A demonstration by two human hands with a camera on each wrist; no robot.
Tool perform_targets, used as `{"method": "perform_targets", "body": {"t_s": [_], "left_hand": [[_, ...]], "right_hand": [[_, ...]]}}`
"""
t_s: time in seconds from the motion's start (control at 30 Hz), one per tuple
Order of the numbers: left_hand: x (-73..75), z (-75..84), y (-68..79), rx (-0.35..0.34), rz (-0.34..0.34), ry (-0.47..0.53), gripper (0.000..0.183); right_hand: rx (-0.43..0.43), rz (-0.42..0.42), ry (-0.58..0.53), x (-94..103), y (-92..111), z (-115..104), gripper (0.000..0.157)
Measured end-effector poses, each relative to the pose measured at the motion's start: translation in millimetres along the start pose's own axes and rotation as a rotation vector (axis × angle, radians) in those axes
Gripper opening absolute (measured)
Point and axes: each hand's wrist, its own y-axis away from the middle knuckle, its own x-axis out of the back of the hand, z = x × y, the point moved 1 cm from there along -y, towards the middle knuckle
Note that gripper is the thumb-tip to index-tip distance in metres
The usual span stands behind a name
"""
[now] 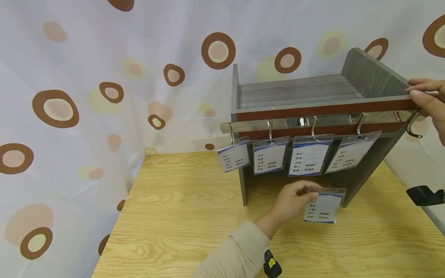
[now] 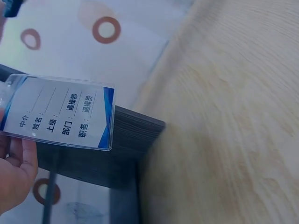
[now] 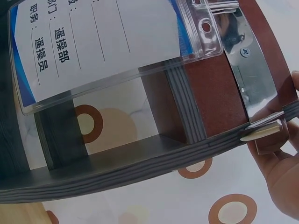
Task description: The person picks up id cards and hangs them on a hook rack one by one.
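My left hand [image 1: 293, 202] pinches a clear plastic badge holder [image 1: 323, 208] by its upper left edge, in front of the grey wooden shelf [image 1: 299, 90] and below its hook rail. The held badge holder [image 2: 60, 112] also shows in the left wrist view, its printed card facing the camera. My right hand [image 1: 432, 102] grips the shelf's right front corner, beside the rail's end hook [image 1: 411, 127], which carries nothing. Several badge holders hang from the other hooks, among them one [image 1: 310, 156] in the middle and a tilted one [image 1: 354, 152] on the right.
The shelf stands on a light wooden table [image 1: 167, 216]. A metal hook rail [image 1: 255, 125] runs across its reddish-brown front. Behind hangs a white curtain [image 1: 139, 50] with brown ring patterns. A black object [image 1: 425, 195] shows at the right edge.
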Motion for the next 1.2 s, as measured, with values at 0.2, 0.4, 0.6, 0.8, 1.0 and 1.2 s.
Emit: {"method": "perform_targets", "body": {"t_s": [0.2,0.4,0.6,0.8,1.0,1.2], "left_hand": [[-0.3,30.1,-3.8,-0.093,-0.054,-0.006,0.021],[-2.5,58.4,-9.8,-0.165,-0.110,-0.049,0.025],[-6.8,87.3,-14.7,-0.202,-0.155,-0.119,0.027],[-9.0,102.0,-24.3,-0.234,-0.145,-0.243,0.027],[-14.8,106.8,-36.1,-0.241,-0.146,-0.365,0.030],[-24.6,116.0,-45.9,-0.248,-0.157,-0.425,0.034]], "right_hand": [[-0.025,0.002,-0.021,4.7,-3.3,6.3,0.018],[-0.011,0.030,0.036,8.1,-1.1,5.8,0.022],[-0.064,0.000,0.000,16.1,1.0,9.9,0.026],[-0.044,-0.032,-0.295,17.5,-1.4,15.8,0.023],[-0.015,-0.053,-0.351,15.9,-3.6,16.3,0.019],[-0.003,-0.046,-0.241,14.3,0.4,13.6,0.021]]}}
